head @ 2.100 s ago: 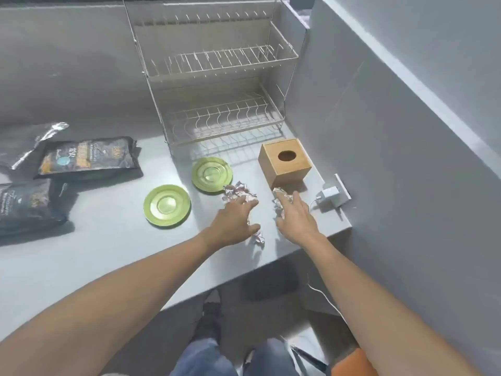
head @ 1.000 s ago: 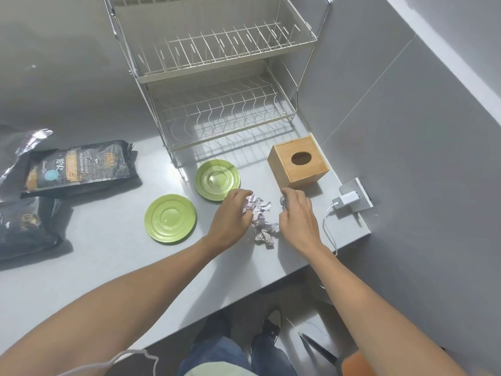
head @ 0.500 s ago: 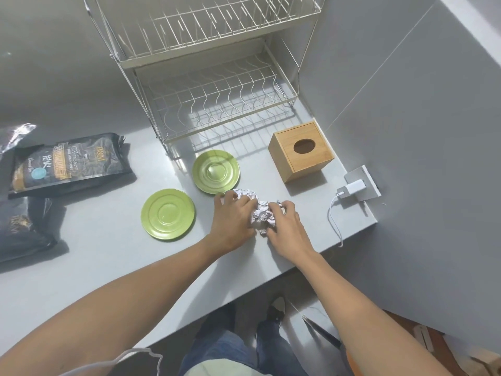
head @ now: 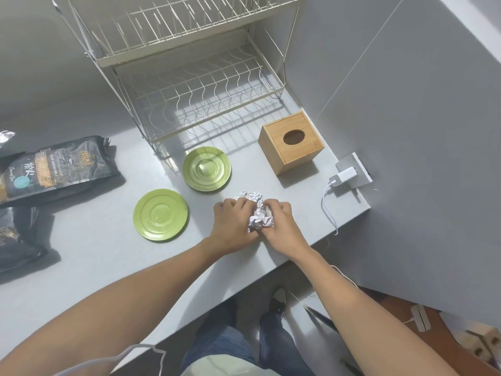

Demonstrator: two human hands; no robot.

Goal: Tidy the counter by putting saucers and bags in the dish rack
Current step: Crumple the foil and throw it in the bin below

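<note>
Saucers (head: 160, 214) (head: 206, 168) lie flat on counter (head: 89, 251); left hand (head: 233, 226) and right hand (head: 282, 226) fingers clamp crumpled foil (head: 259, 215).

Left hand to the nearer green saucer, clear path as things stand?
Probably yes. The nearer saucer lies just beside the left hand with bare counter between, but that hand is full of crumpled foil.

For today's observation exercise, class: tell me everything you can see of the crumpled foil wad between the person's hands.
The foil wad is silvery, shiny and heavily creased, pressed into one rough ball. It sits low over the grey counter, near its front edge, in front of the nearer green saucer. The left hand and right hand cup it from both sides, hiding its flanks and underside.
</note>
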